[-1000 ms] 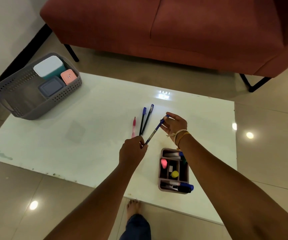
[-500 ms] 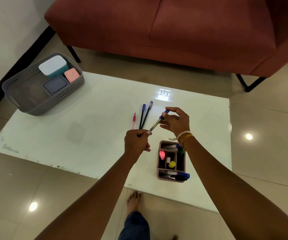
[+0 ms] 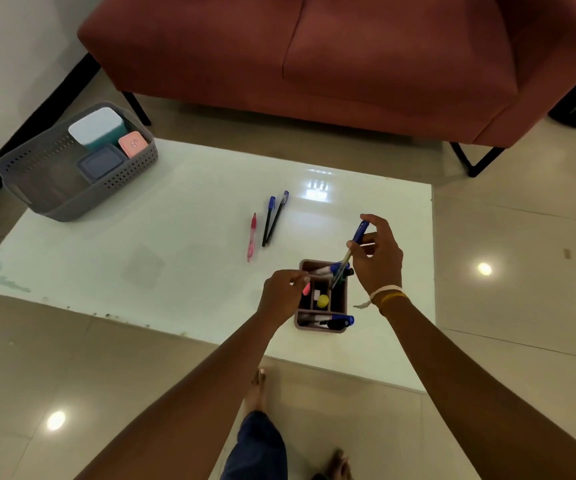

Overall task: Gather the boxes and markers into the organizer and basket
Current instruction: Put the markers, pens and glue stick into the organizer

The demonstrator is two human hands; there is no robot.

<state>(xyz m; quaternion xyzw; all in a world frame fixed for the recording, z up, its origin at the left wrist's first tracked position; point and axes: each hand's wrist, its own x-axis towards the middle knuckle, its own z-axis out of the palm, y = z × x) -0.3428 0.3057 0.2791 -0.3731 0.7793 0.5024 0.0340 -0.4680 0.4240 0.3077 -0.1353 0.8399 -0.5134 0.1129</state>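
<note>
My right hand (image 3: 378,258) pinches a blue-capped pen (image 3: 358,234) near its top and holds it tilted, its tip down inside the brown organizer (image 3: 321,330). The organizer stands near the table's front edge and contains several markers and highlighters. My left hand (image 3: 281,295) hovers at the organizer's left side, fingers curled, nothing visible in it. A pink pen (image 3: 252,235) and two blue-capped dark pens (image 3: 268,220) lie on the table beyond the organizer. At the far left corner, the grey basket (image 3: 72,206) holds a white-lidded teal box (image 3: 96,128), a pink box (image 3: 133,143) and a grey-blue box (image 3: 101,162).
The low white table (image 3: 141,254) stands on a glossy tiled floor. A red sofa (image 3: 314,64) with black legs runs along the table's far side. My bare foot (image 3: 258,389) and trouser leg are at the table's near edge.
My left hand let go of the pen's lower end. My right hand carried the pen to the right and lowered its tip into the organizer. The camera view moved closer.
</note>
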